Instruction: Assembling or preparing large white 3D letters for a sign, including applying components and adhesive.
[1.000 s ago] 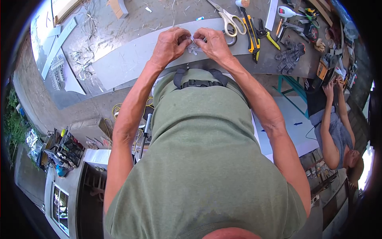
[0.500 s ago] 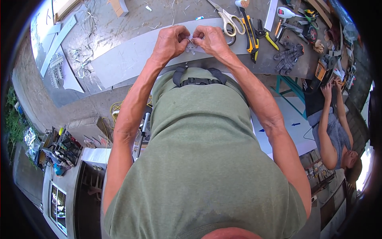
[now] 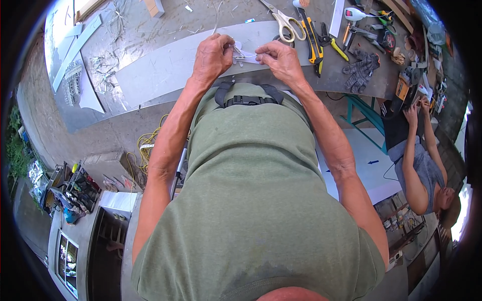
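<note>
Between hands: small white piece [image 3: 244, 54], pinched by left hand [image 3: 213, 56], right hand [image 3: 281, 59] grip.

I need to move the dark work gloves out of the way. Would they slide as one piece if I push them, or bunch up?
The dark work gloves lie crumpled flat on the grey bench, so they are probably floppy and would likely bunch up. They look like knitted fabric, so likely light and not slippery. Being flat, they should not roll, but could snag the yellow-handled pliers close beside them.
</note>
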{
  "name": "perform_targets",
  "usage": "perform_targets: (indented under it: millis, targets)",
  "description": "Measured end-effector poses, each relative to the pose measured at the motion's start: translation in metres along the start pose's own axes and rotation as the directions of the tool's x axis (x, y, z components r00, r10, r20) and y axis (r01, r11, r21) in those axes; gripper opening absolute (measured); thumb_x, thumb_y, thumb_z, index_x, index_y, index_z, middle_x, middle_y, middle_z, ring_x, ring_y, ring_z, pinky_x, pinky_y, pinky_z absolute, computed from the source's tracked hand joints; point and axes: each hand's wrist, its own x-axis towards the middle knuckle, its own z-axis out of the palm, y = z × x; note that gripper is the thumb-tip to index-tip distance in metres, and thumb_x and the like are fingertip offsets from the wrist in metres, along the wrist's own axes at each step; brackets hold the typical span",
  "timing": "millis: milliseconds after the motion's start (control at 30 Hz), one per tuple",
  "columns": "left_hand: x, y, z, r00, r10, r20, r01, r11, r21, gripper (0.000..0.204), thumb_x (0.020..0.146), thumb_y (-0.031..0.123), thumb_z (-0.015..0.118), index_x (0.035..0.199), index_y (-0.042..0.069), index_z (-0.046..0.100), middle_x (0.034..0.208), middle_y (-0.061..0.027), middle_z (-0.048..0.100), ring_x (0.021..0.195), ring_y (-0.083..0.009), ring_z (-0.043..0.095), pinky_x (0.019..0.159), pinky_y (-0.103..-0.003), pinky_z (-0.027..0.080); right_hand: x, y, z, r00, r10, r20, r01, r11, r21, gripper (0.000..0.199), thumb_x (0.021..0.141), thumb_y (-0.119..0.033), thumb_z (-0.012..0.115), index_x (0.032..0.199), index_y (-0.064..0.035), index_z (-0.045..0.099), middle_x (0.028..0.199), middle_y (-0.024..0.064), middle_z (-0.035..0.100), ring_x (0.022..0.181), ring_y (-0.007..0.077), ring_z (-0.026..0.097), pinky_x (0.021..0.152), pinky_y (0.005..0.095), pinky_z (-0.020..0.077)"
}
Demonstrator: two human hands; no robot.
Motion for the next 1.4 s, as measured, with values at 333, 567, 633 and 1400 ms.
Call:
perform_targets:
  millis: [333, 567, 633, 1400]
  targets:
    - [-0.019, 0.024, -0.007, 0.973, 0.206, -0.107, -0.174, 0.951, 0.255, 0.026, 0.078, 0.007, 0.072, 0.104, 0.006, 0.072, 0.097, -0.0105, 0.069, 0.098, -0.0287, 0.063, 0.079, -0.039, 0.053, -0.004, 0.000, 0.005, 0.993, 0.103, -0.061, -0.080, 0.950, 0.303, 0.017, 0.091, -0.003, 0.068, 0.105, 0.0047, 0.071, 0.085, 0.0099, 0.073, 0.074, 0.0141, 0.072, 0.061, 0.0259, 0.0595]
    - [-0.013, 0.026, 0.007, 0.987, 0.120, 0.103, -0.135, 0.980, 0.149, 0.021, 0.081, 0.019, 0.077, 0.100, 0.009, 0.076, 0.088, -0.0077, 0.072, 0.085, -0.0266, 0.065, 0.074, -0.039, 0.053, 0.006, -0.007, 0.004, 0.996, 0.091, -0.016, -0.082, 0.946, 0.315, 0.018, 0.091, -0.007, 0.071, 0.105, 0.0044, 0.070, 0.080, 0.0074, 0.072, 0.064, 0.0106, 0.067, 0.056, 0.0237, 0.0548]
    - [-0.011, 0.023, 0.010, 0.992, 0.097, 0.082, -0.111, 0.978, 0.180, 0.020, 0.081, 0.020, 0.078, 0.098, 0.009, 0.077, 0.084, -0.0064, 0.072, 0.081, -0.0261, 0.066, 0.071, -0.039, 0.053, 0.010, -0.009, 0.003, 1.000, 0.021, -0.001, -0.020, 0.952, 0.306, 0.021, 0.091, -0.009, 0.072, 0.108, 0.0043, 0.070, 0.081, 0.0068, 0.071, 0.065, 0.0094, 0.065, 0.056, 0.0232, 0.0531]
    - [-0.011, 0.011, 0.012, 0.961, -0.222, 0.165, 0.252, 0.949, -0.188, 0.020, 0.087, 0.020, 0.076, 0.100, 0.005, 0.078, 0.081, -0.0103, 0.076, 0.069, -0.0099, 0.066, 0.065, -0.028, 0.052, 0.020, -0.007, 0.014, 0.996, -0.094, -0.007, 0.095, 0.992, 0.083, 0.022, 0.090, -0.019, 0.073, 0.097, 0.0018, 0.074, 0.076, 0.0071, 0.073, 0.063, 0.0104, 0.065, 0.057, 0.0270, 0.0513]
